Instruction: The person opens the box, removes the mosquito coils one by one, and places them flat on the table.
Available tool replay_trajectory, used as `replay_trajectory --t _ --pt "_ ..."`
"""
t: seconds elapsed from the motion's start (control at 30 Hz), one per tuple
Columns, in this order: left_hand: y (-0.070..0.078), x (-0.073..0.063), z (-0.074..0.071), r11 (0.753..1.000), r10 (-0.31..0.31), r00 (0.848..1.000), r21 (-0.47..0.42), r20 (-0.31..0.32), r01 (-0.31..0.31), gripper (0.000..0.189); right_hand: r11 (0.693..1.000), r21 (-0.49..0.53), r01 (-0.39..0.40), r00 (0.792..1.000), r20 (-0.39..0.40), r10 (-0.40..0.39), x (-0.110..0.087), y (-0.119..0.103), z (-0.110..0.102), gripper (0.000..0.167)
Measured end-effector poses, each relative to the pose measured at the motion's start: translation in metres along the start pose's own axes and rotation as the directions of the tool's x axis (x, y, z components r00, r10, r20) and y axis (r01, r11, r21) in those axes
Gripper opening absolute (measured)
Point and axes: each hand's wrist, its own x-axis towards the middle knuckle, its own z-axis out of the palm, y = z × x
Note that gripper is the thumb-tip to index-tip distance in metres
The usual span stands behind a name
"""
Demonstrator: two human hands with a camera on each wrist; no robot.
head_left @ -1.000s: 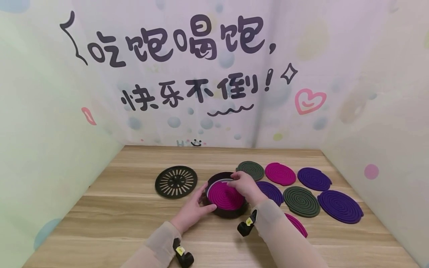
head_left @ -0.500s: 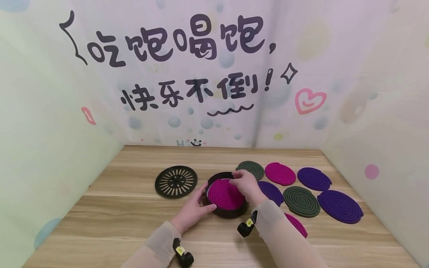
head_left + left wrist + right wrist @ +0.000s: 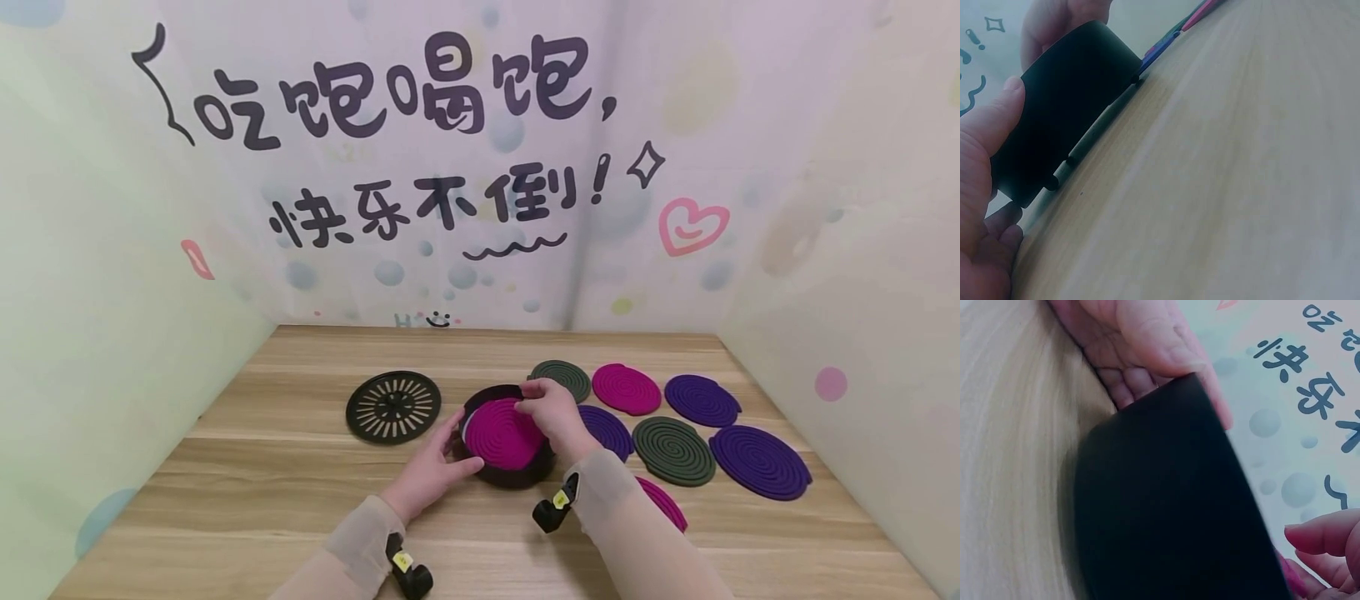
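Observation:
A round dark mosquito coil holder point(image 3: 516, 478) stands on the table, its smooth wall point(image 3: 1160, 487) filling much of the right wrist view. My left hand point(image 3: 429, 473) grips it from the left, thumb on the near side and fingers on the far side. Inside lies a pink mosquito coil point(image 3: 501, 435), its right side bent up slightly. At the coil's far right edge, my right hand point(image 3: 553, 418) pinches it between thumb and fingers. Short feet point(image 3: 1051, 182) show under the holder in the left wrist view.
The slotted black lid point(image 3: 393, 407) lies left of the holder. To the right are several loose coils, including green point(image 3: 675, 450), blue point(image 3: 761, 462) and pink point(image 3: 627, 389). Another pink coil point(image 3: 663, 502) is partly hidden under the right forearm. Printed cloth walls point(image 3: 465, 283) enclose the table.
The pink coil's far edge has risen a little toward my right hand and now covers more of the holder's pale inner rim. My left hand has stayed in place.

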Motion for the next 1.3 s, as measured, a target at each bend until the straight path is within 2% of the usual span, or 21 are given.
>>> replay_trajectory --t 0.37,0.73,0.97,1.3 --pt "0.0018 -0.0013 0.0000 1.000 0.001 1.000 0.010 -0.005 -0.001 0.088 0.991 0.133 -0.003 0.998 0.060 -0.005 -0.0002 0.0002 -0.0018 0.038" --pt "0.0028 -0.0013 -0.0002 1.000 0.002 1.000 -0.014 -0.002 -0.002 0.087 0.990 0.137 -0.010 0.998 0.060 0.002 0.0005 0.0010 -0.0005 0.040" --pt "0.0046 -0.0027 -0.0005 1.000 0.013 1.000 -0.012 -0.003 -0.013 0.087 0.986 0.146 -0.086 0.993 0.090 0.073 0.0016 0.0012 -0.0004 0.039" --pt "0.0031 -0.0021 -0.0002 1.000 0.011 1.000 0.018 -0.005 -0.011 0.087 0.981 0.174 -0.088 0.989 0.129 0.066 0.0015 -0.0002 0.0003 0.041"
